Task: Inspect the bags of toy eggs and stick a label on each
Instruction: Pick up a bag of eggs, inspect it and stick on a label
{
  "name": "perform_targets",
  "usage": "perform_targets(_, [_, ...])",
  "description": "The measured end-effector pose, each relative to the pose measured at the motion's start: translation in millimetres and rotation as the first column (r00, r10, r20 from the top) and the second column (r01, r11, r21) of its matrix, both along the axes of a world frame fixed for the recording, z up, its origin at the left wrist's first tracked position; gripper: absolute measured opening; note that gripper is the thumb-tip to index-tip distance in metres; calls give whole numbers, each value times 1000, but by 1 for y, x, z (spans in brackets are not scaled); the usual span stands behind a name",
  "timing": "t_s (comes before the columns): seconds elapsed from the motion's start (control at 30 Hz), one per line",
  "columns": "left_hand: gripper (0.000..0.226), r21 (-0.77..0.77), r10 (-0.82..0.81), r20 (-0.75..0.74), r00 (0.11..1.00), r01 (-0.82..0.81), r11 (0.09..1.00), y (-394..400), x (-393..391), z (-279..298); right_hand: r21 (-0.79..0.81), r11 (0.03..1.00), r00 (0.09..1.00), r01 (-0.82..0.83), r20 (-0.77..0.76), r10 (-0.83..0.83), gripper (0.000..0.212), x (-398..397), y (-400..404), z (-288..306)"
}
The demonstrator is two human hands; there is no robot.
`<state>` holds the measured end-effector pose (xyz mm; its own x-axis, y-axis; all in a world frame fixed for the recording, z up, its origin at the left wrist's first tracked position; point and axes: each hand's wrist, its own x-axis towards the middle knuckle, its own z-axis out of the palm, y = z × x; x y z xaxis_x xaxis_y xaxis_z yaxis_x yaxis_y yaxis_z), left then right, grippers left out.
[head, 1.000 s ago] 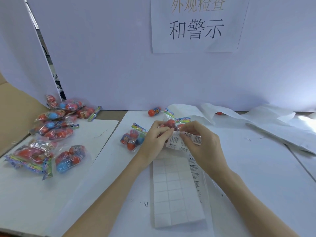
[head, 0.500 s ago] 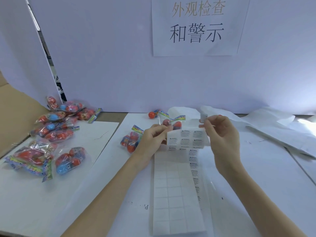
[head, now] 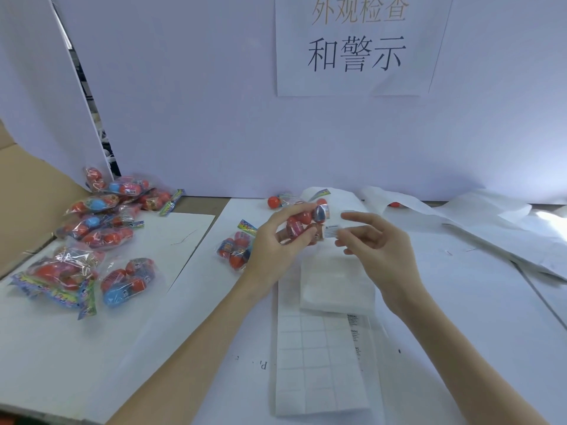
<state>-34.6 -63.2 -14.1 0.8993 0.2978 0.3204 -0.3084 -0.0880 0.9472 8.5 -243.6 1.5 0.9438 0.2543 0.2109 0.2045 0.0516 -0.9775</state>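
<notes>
Label sheet let go within the last second: long white backing sheet with its grid of peeled squares (head: 319,357) lay flat again near the table's front edge, its top end folded over. In its place, a clear plastic bag of red and blue toy eggs (head: 302,227) was lifted above the table's middle, gripped by the left hand (head: 276,243) with fingers curled round it. Right hand (head: 372,243) was brought up just beside, thumb and fingertips apparently pinching a small white printed warning label (head: 330,231) at the bag's right side. Read as peeling done, sticking under way for this bag.

Hard to tell whether the label already adhered to the plastic or merely touched it; motion blur softened that spot. Bag's lower half hidden behind the left fingers. Label print too small to read.
</notes>
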Motion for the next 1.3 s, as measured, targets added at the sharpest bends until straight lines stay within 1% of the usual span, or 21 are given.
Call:
perform_targets(0.13, [37, 41, -31, -5, 1000, 31, 999, -5, -3, 1, -28, 999, 999, -35, -27, 34, 23, -1, 3, -6])
perform_targets(0.3, [31, -37, -74, -18, 997, 73, 997, -4, -4, 3, -10, 1000, 998, -8, -59, 7, 22, 0, 5, -9])
perform_targets(0.37, [28, -42, -76, -19, 997, 75, 996, -5, -4, 3, -1, 1000, 998, -7, -65, 7, 20, 0, 6, -9])
perform_targets(0.6, [37, 84, -13, 3, 1000, 12, 996, -6, -3, 0, 7, 1000, 998, -7, -57, 8, 19, 2, 6, -14])
perform_targets(0.63, [36, 99, -9, 10, 1000, 8, 995, -7, -3, -1, -9, 1000, 999, -6, -46, 6, 19, 2, 6, -14])
perform_targets(0.67, [36, 112, -2, 15, 1000, 0, 994, -7, -2, -1, -58, 998, 1000, 3, -11, -4, 19, 3, 6, -14])
perform_targets(0.7, [36, 121, 11, 16, 1000, -13, 993, -7, -2, -1, -145, 989, 998, 25, 55, -17, 19, 4, 5, -15])
perform_targets(0.77, [36, 113, 38, 17, 999, -40, 993, -7, -1, -1, -327, 939, 978, 105, 205, -38, 19, 4, 6, -17])
perform_targets(0.8, [36, 94, 41, 20, 999, -42, 995, -6, -1, -1, -360, 923, 969, 137, 241, -50, 19, 4, 6, -18])
perform_targets(0.87, [35, 54, 19, 36, 999, -21, 998, -4, -2, 1, -339, 930, 974, 139, 217, -67, 20, 3, 6, -16])
perform_targets(0.93, [35, 31, -32, 61, 998, 30, 999, -4, -3, 4, -266, 961, 992, 71, 120, -40, 22, 2, 6, -13])
perform_targets(1.0, [34, 39, -83, 77, 994, 80, 996, -6, -6, 6, -194, 981, 999, 11, 40, -3, 23, 1, 6, -9])
perform_targets(1.1, [33, 69, -119, 93, 989, 112, 991, -10, -7, 6, -157, 987, 1000, -14, 9, 16, 22, 2, 5, -9])
perform_targets(1.17, [35, 58, -124, 87, 988, 119, 991, -11, -7, 7, -78, 993, 995, -87, -58, 83, 20, 5, 2, -9])
perform_targets(1.23, [35, 64, -113, 79, 990, 108, 992, -11, -6, 6, 1, 979, 973, -204, -112, 203, 20, 8, -2, -8])
perform_targets(1.3, [34, 72, -101, 75, 992, 96, 993, -10, -4, 5, 40, 961, 949, -273, -152, 276, 24, 9, -5, -7])
